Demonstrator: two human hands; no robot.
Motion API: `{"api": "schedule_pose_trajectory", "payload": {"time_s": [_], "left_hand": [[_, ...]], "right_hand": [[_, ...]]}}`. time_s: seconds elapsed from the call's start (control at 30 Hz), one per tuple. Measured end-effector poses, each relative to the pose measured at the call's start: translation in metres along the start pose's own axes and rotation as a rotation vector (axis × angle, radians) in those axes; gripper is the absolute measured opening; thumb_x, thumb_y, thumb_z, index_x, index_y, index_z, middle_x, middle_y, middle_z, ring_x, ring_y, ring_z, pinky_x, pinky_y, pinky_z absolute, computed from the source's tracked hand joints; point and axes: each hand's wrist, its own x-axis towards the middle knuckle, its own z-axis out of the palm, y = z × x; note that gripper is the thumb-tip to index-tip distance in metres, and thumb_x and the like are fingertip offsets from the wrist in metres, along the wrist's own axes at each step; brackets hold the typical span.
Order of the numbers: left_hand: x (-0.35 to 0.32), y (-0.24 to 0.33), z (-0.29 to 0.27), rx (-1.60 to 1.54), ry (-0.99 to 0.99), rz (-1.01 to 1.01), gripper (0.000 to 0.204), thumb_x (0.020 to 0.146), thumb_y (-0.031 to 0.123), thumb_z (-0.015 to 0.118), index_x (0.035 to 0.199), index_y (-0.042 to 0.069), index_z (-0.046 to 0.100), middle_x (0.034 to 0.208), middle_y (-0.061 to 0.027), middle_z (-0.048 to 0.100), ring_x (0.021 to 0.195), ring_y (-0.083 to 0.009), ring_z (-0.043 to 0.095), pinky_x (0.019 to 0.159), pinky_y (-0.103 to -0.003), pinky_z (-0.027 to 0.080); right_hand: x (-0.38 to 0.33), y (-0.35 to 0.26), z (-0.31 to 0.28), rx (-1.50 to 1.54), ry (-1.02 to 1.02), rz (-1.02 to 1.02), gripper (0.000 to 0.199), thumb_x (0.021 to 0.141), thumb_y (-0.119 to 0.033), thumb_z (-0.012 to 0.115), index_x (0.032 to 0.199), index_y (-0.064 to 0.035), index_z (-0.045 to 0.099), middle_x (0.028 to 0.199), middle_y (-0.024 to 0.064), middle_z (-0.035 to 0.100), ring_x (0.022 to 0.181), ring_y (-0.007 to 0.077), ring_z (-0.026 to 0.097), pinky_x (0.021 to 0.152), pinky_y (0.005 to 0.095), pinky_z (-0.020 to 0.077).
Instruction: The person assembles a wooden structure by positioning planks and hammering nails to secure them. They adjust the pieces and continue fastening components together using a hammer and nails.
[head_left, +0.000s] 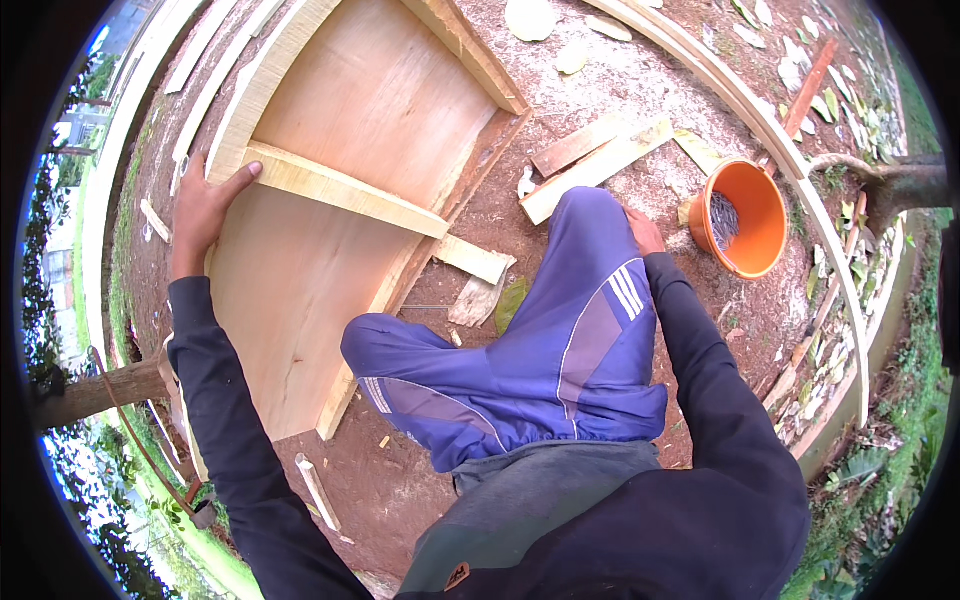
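A large wooden panel frame [310,290], with pale plywood backing and a crosspiece [340,190], stands before me on the left. My left hand [203,213] grips its left edge where the crosspiece meets the side rail. The thumb lies over the wood and the other fingers go round the outer side, mostly hidden. Against the outer side of my right knee rests my right hand [645,232]. Its fingers are largely concealed behind the purple trouser leg, so what they do is not visible. An orange bucket [767,215] of nails stands to the right of that hand.
Short wood offcuts [600,170] lie on the reddish dirt beyond my knees. A long pale batten [740,100] runs along the right side. A branch [105,393] reaches in from the left, a tree trunk [908,186] from the right. Leaves litter the ground.
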Motion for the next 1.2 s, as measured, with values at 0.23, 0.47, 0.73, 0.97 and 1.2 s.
{"api": "schedule_pose_trajectory", "payload": {"time_s": [0.23,0.47,0.73,0.97,1.2], "left_hand": [[-0.012,-0.001,-0.001,0.018,0.02,-0.029,0.08,0.077,0.05,0.086,0.125,-0.008,0.062,0.107,-0.0251,0.073,0.097,-0.0315,0.074,0.089,-0.041,0.055],[-0.025,0.011,-0.002,0.087,0.029,-0.078,0.088,0.074,0.054,0.087,0.127,-0.01,0.059,0.108,-0.0275,0.073,0.098,-0.0341,0.074,0.09,-0.043,0.055],[-0.03,0.017,-0.001,0.187,0.012,-0.151,0.108,0.069,0.066,0.085,0.139,-0.01,0.052,0.13,-0.031,0.065,0.123,-0.0389,0.064,0.102,-0.046,0.051],[-0.048,0.038,-0.01,0.206,-0.006,-0.101,0.111,0.067,0.062,0.087,0.145,-0.006,0.048,0.139,-0.0298,0.059,0.131,-0.0402,0.058,0.108,-0.047,0.046],[-0.048,0.027,-0.013,0.233,-0.013,-0.139,0.111,0.066,0.065,0.086,0.148,-0.001,0.047,0.142,-0.0252,0.058,0.134,-0.0369,0.056,0.108,-0.046,0.047]], "right_hand": [[0.012,-0.022,0.004,-0.194,-0.054,-0.104,0.027,0.097,-0.024,0.051,0.115,-0.0068,0.06,0.111,0.0127,0.06,0.112,0.031,0.058,0.092,0.0497,0.0498],[0.059,-0.051,-0.081,-0.345,-0.117,-0.355,0.031,0.09,-0.022,0.06,0.108,0.0027,0.055,0.107,0.0221,0.061,0.104,0.0363,0.064,0.089,0.046,0.0542],[0.142,-0.203,-0.162,-0.687,-0.363,-0.363,0.032,0.089,-0.035,0.065,0.1,-0.0076,0.074,0.095,0.0145,0.076,0.091,0.0294,0.075,0.073,0.042,0.0573],[0.111,-0.246,-0.135,-0.906,-0.414,-0.564,0.028,0.093,-0.033,0.063,0.103,-0.014,0.081,0.103,0.0065,0.079,0.095,0.026,0.076,0.076,0.0403,0.0567],[0.012,-0.21,-0.235,0.164,-0.623,-0.352,0.039,0.091,-0.035,0.073,0.1,0.0031,0.072,0.084,0.0178,0.07,0.082,0.0267,0.069,0.078,0.0413,0.0536]]}}
